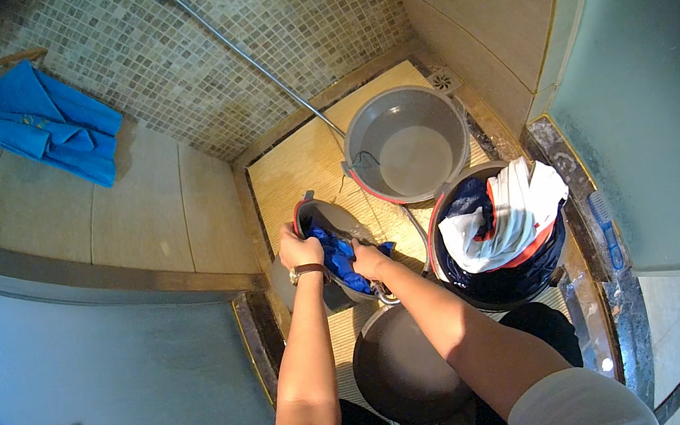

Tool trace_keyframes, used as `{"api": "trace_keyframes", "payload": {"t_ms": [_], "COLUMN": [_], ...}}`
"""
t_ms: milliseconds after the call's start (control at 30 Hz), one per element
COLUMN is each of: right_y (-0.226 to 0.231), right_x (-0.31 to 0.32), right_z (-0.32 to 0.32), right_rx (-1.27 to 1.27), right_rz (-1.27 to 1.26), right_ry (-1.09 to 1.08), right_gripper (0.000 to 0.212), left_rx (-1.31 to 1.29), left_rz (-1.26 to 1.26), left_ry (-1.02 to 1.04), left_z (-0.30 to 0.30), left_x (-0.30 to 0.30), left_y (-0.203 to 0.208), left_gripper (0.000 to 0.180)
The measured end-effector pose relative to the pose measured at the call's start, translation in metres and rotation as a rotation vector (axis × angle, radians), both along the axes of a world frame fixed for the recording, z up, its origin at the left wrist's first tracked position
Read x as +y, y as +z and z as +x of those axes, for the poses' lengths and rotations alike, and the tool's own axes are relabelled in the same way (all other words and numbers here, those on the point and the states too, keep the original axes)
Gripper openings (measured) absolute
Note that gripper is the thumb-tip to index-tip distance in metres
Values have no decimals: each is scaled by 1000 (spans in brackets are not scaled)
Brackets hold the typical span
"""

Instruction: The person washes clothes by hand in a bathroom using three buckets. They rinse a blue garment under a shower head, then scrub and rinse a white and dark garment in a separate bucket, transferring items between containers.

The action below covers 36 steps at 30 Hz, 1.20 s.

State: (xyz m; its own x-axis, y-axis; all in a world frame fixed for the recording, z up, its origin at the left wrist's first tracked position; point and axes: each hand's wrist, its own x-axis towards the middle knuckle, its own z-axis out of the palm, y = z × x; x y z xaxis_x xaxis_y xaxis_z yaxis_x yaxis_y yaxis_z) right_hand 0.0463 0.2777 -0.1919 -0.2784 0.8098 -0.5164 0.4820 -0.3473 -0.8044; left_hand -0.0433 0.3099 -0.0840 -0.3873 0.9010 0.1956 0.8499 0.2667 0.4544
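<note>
A grey bucket with a red edge (pixel 327 211) stands tilted in front of me, and a wet-looking bright blue cloth (pixel 336 256) lies inside it. My left hand (pixel 299 249), with a brown-strapped watch on the wrist, is closed round the bucket's left rim. Inside the mouth of the bucket, my right hand (pixel 367 260) is closed on the blue cloth, though its fingertips are partly hidden. Part of the cloth sticks out past the right hand.
A large grey basin (pixel 402 99) stands behind. To the right, a bucket holds a white garment (pixel 497 223) and dark blue clothes. Between my forearms sits a dark round vessel (pixel 396 373). A blue brush (pixel 607 232) lies on the right ledge. A blue towel (pixel 46 125) hangs left; a shower hose (pixel 244 54) runs down.
</note>
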Motion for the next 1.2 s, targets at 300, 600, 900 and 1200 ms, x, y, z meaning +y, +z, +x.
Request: {"api": "trace_keyframes", "payload": {"t_ms": [300, 600, 900, 1200], "right_y": [5, 67, 86, 82], "right_x": [14, 19, 4, 3], "right_z": [-1, -16, -19, -4], "right_rx": [-125, -365, -377, -325], "right_rz": [108, 234, 560, 694], "right_ry": [-7, -20, 248, 163], "right_gripper": [68, 56, 59, 60], "left_rx": [-143, -934, -559, -38], "left_rz": [126, 331, 120, 219], "left_ry": [13, 154, 209, -196], "left_z": [-24, -79, -151, -73], "left_x": [3, -42, -47, -26], "left_y": [-9, -41, -94, -61], "left_gripper": [31, 44, 25, 27]}}
